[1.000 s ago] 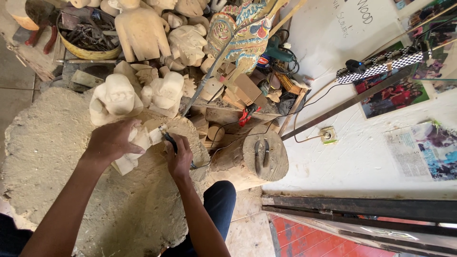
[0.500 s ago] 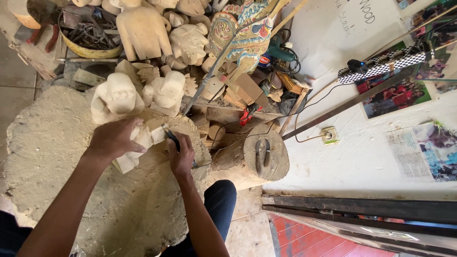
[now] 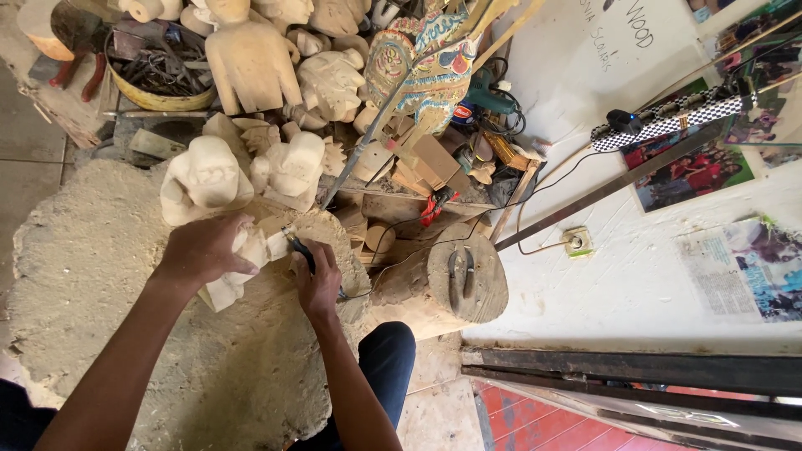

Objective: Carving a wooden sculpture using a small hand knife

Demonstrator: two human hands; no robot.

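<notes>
L hand [image 3: 205,249] is wrapping fingers round a pale wood carving [image 3: 242,266], clamped tight on its upper part & pinning it against the sawdust-covered bench [image 3: 109,250]. Carving is lying tilted at the bench's right side, lower end sticking out below the hand. R hand [image 3: 317,280] is curled shut round a dark-handled carving tool [image 3: 299,248], w/ the tool tip touching the carving's right edge, just beside the L hand's fingertips. Both forearms are reaching up from the bottom of view; a knee in dark blue trousers [image 3: 384,355] is showing under the R arm.

Just above the hands, two unfinished pale figures [image 3: 205,175] are standing side by side. Further up, a bigger wooden torso [image 3: 249,58] & a yellow bowl [image 3: 154,98] full of dark metal tools. A painted colourful piece [image 3: 426,67] is leaning at top centre. Right of the R hand, a round log stump [image 3: 472,280] is carrying dark pliers-like tool, well apart from the carving.
</notes>
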